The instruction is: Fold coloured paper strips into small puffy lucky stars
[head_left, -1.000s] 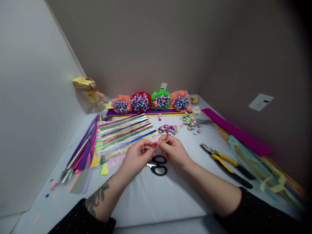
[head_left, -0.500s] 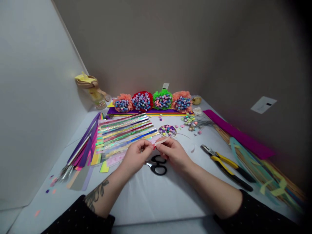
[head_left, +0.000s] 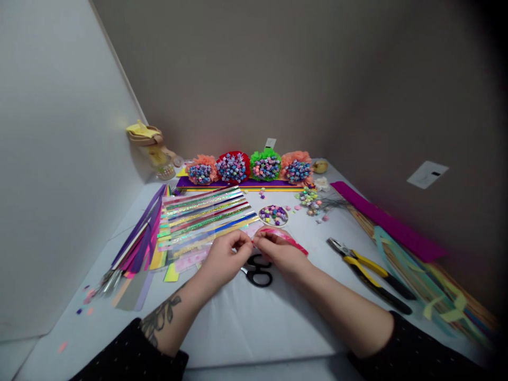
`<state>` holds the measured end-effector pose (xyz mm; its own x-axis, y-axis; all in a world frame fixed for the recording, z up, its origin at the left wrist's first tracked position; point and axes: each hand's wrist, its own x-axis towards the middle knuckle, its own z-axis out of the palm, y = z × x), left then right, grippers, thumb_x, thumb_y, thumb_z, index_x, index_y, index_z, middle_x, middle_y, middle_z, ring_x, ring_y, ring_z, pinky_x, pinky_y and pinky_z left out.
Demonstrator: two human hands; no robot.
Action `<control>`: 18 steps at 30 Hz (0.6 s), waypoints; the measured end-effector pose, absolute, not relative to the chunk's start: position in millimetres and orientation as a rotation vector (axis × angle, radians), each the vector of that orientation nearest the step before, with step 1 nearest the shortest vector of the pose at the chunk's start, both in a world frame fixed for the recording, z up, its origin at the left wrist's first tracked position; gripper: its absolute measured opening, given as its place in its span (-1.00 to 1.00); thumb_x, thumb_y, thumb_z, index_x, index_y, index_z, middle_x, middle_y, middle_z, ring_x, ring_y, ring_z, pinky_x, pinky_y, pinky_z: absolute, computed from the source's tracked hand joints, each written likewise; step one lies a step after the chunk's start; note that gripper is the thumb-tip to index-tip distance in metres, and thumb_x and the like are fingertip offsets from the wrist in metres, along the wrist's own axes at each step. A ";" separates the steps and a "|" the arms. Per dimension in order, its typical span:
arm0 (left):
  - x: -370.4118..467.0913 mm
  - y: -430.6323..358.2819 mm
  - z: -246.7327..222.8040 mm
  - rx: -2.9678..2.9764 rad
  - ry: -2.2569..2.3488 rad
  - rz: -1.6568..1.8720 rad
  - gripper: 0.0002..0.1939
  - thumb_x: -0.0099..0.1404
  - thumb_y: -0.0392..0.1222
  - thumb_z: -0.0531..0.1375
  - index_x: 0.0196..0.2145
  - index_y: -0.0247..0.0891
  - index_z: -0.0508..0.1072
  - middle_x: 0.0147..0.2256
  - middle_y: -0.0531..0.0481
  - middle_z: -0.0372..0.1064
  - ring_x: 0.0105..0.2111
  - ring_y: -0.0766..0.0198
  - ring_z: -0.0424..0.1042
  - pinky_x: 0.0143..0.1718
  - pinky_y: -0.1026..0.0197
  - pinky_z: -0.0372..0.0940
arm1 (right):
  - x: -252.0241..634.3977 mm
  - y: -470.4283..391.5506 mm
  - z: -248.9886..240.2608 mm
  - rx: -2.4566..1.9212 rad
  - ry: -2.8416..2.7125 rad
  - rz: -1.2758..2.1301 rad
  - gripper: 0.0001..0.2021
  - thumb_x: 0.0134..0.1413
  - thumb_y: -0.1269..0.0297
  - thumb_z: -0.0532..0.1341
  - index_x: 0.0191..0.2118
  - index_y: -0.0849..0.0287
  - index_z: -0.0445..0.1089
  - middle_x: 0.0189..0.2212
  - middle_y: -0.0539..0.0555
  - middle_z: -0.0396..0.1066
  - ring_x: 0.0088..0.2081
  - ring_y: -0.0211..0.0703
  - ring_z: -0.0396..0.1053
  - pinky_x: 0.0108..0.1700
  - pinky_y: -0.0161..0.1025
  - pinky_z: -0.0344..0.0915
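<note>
My right hand [head_left: 282, 255] is closed in a pinch on a pink-and-red paper strip [head_left: 292, 241], whose loose length runs out behind the knuckles to the right. Fingertip to fingertip with it, my left hand [head_left: 227, 253] pinches the strip's other end, where a tiny bit of red shows. The fingers hide most of the folded part. Black-handled scissors [head_left: 259, 279] lie on the table just below the hands, their blades partly under my left hand. Beyond the fingers stands a round dish [head_left: 260, 220] of small folded paper stars [head_left: 273, 214].
Shiny striped paper strips [head_left: 210, 211] lie at left, beside a fan of purple and pink strips [head_left: 145, 238]. Yellow-and-black pliers [head_left: 369, 272] rest at right near a magenta sheet [head_left: 389, 222]. Crepe-paper flowers filled with stars [head_left: 233, 166] line the back wall.
The strip's loose end, pale and above my fingers before, now shows its pink side and trails right behind my right hand. Both hands stay close together in nearly the same place.
</note>
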<state>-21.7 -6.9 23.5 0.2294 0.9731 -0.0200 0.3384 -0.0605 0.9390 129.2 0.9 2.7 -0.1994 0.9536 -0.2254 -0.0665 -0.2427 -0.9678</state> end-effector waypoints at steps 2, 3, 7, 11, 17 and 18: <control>-20.8 -7.5 23.4 1.547 1.245 0.842 -0.86 0.12 -0.21 0.11 -0.55 -0.28 0.36 -0.57 0.10 0.21 -0.54 0.37 0.18 -0.50 0.33 0.10 | 128.2 0.6 2.3 -1.168 -1.114 1.574 -0.79 -0.13 0.19 0.28 -0.54 0.14 0.25 -0.70 -0.14 0.12 -0.64 -0.38 -0.01 -0.60 -0.36 -0.09; -20.4 -7.7 23.2 1.522 1.233 0.837 -0.87 0.11 -0.23 0.12 -0.56 -0.28 0.35 -0.58 0.10 0.21 -0.54 0.38 0.17 -0.51 0.34 0.09 | 127.9 0.6 2.1 -1.122 -1.095 1.594 -0.77 -0.12 0.17 0.29 -0.54 0.15 0.25 -0.70 -0.14 0.13 -0.65 -0.39 -0.02 -0.60 -0.36 -0.11; -21.1 -6.7 21.1 1.312 1.183 0.859 -0.91 0.06 -0.23 0.14 -0.55 -0.28 0.33 -0.63 0.16 0.13 -0.61 0.43 0.07 -0.58 0.36 0.00 | 129.1 1.9 0.3 -0.963 -1.056 1.657 -0.76 -0.08 0.14 0.29 -0.51 0.18 0.29 -0.70 -0.14 0.12 -0.67 -0.41 -0.05 -0.62 -0.37 -0.17; -22.0 -5.1 19.9 1.161 1.172 0.872 -0.89 0.06 -0.21 0.15 -0.55 -0.28 0.32 -0.68 0.20 0.07 -0.67 0.47 -0.01 -0.63 0.37 -0.11 | 132.3 1.7 -1.6 -0.985 -1.083 1.604 -0.78 -0.05 0.15 0.29 -0.45 0.18 0.31 -0.68 -0.14 0.12 -0.64 -0.40 -0.03 -0.59 -0.37 -0.14; -20.1 -5.5 23.7 1.117 1.190 0.893 -0.82 0.06 -0.14 0.18 -0.57 -0.29 0.31 -0.68 0.16 0.14 -0.68 0.48 0.03 -0.64 0.37 -0.10 | 134.9 0.9 -0.4 -0.959 -1.156 1.515 -0.76 -0.13 0.19 0.33 -0.41 0.15 0.28 -0.55 -0.09 0.25 -0.54 -0.34 0.11 -0.49 -0.37 0.03; -20.2 -5.6 23.9 1.115 1.193 0.895 -0.82 0.07 -0.14 0.18 -0.57 -0.29 0.31 -0.68 0.16 0.14 -0.68 0.48 0.02 -0.65 0.37 -0.10 | 134.8 0.8 0.2 -0.963 -1.161 1.514 -0.77 -0.13 0.18 0.33 -0.40 0.15 0.29 -0.55 -0.09 0.24 -0.54 -0.34 0.10 -0.50 -0.37 0.02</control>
<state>-20.2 -5.6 23.9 0.1743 0.9542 -0.2431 0.0328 0.2411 0.9699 134.8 0.8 0.2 -0.2248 0.9739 -0.0322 -0.2216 -0.0833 -0.9716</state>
